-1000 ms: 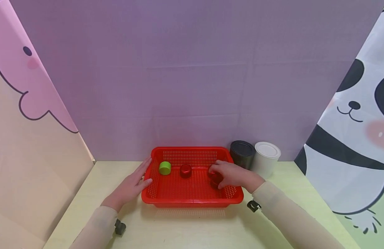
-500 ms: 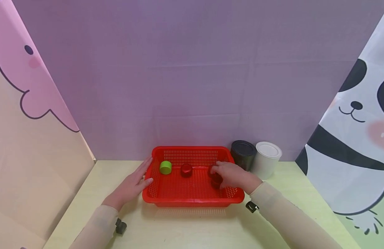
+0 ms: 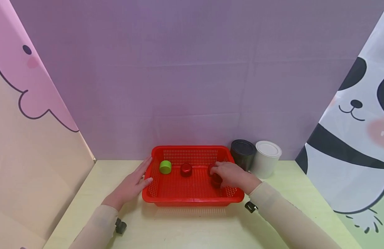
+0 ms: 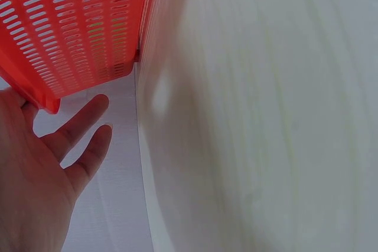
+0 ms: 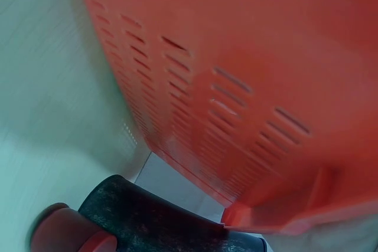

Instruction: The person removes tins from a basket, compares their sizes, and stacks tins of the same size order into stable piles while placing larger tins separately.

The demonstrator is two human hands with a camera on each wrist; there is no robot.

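Note:
A red slotted plastic basket [image 3: 192, 200] stands on the table. Against its left rim rests my left hand [image 3: 129, 188], fingers extended; in the left wrist view the hand [image 4: 35, 169] touches the basket's edge [image 4: 50, 101]. My right hand [image 3: 230, 176] reaches over the right side into the basket. Its fingers and thumb curl round a dark red cylinder [image 3: 216, 180], partly hidden by the hand. Another dark red edge shows under the fingers, too covered to identify. Inside the basket also lie a shiny red short cylinder [image 3: 186, 170] and a green short cylinder [image 3: 165, 167].
Behind the basket's right corner stand a black lidded can [image 3: 242, 154] and a white lidded can [image 3: 266, 158]. The right wrist view shows the black can [image 5: 147, 219] beside a reddish-brown cylinder [image 5: 65, 231]. A purple backdrop [image 3: 192, 86] rises behind the table [image 3: 185, 231].
The right hand stays at the dark red cylinder, with its wrist shifted very slightly left. The left hand and the other cylinders keep their places.

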